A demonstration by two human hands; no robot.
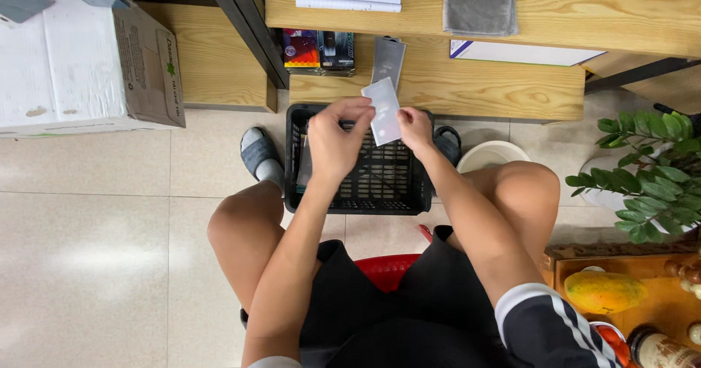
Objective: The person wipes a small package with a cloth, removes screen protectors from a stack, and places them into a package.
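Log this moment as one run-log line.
left hand: pinches white packet | right hand: grips packet's lower edge | below: black crate between feet | seat: red stool

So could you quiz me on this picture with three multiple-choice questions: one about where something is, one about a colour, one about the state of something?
1. Where is the black crate?
A. On the desk
B. On the floor between the person's feet
C. On the cardboard box

2. What colour is the stool the person sits on?
A. Red
B. Blue
C. White

3. How is the small pale packet held?
A. Lying in the crate
B. In the left hand alone
C. Between both hands

Answers:
1 B, it stands on the tiles under the hands.
2 A, red shows between the thighs.
3 C, the left hand and the right hand both pinch it above the crate.
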